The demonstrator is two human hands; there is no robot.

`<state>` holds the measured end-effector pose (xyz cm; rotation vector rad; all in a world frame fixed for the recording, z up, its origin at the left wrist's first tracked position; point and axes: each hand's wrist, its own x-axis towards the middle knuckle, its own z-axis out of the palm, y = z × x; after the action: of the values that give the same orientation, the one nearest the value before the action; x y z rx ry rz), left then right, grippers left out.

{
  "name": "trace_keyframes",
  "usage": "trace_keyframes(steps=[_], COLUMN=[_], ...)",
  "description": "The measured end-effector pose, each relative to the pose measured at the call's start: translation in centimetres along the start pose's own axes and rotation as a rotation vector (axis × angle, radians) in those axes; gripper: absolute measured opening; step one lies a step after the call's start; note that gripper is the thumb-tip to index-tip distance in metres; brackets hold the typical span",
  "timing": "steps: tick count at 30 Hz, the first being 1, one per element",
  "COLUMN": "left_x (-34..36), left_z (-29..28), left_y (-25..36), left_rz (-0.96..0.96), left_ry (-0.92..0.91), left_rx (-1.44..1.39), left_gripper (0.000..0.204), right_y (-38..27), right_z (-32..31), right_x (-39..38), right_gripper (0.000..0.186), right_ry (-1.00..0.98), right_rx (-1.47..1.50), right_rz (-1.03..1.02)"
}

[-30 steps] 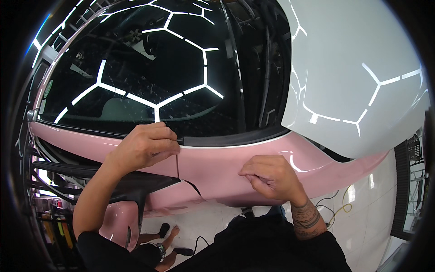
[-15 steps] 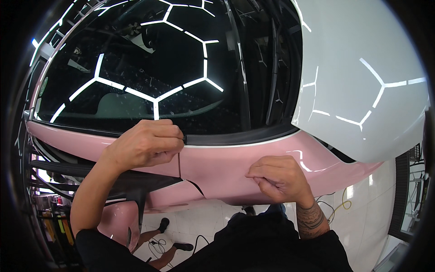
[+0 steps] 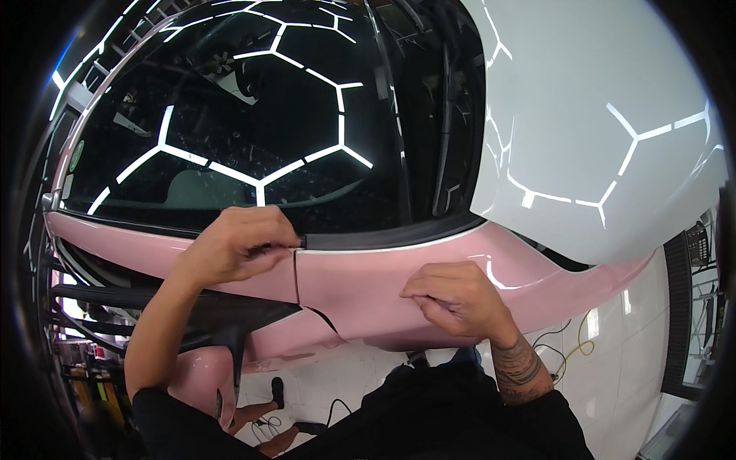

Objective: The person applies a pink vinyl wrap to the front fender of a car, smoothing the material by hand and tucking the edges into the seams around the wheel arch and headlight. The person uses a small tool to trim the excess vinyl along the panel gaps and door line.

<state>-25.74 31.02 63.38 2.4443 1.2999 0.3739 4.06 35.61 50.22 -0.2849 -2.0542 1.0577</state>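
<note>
My left hand (image 3: 239, 244) is closed in a pinch at the lower edge of the windshield (image 3: 253, 115). Its fingertips are by the end of the black rubber trim (image 3: 391, 236), right above a dark vertical seam in the pink body panel (image 3: 360, 284). What they grip, if anything, is hidden. Farther right, my right hand (image 3: 460, 299) hovers over or rests on the pink panel; contact cannot be made out. Its thumb and fingers are pressed together, and anything between them is too small to name. A thin white edge runs between trim and pink panel.
A pale white hood (image 3: 567, 115) rises at the right. The pink side mirror (image 3: 203, 376) is at lower left, near another person's legs (image 3: 264, 414). Cables (image 3: 579, 349) lie on the tiled floor (image 3: 613, 368), with racks of items (image 3: 96, 383) at far left.
The view has shifted slightly, so the car appears a little lower and farther left. Both hands stay closed in much the same places; the left fingers are slightly less curled.
</note>
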Motion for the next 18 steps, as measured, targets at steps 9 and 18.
trace_keyframes(steps=[9,18], left_x=[-0.4,1.0], left_z=[0.6,1.6], left_y=[2.0,4.0], left_rz=[-0.116,-0.073], left_ry=[0.006,0.022], left_rx=[0.179,0.545], left_gripper=[0.019,0.014], right_y=[-0.2,0.1], right_z=[0.0,0.1], right_x=[0.0,-0.2], right_gripper=[0.014,0.013], right_ry=[-0.011,0.005], right_rx=[0.015,0.029], right_rz=[0.021,-0.008])
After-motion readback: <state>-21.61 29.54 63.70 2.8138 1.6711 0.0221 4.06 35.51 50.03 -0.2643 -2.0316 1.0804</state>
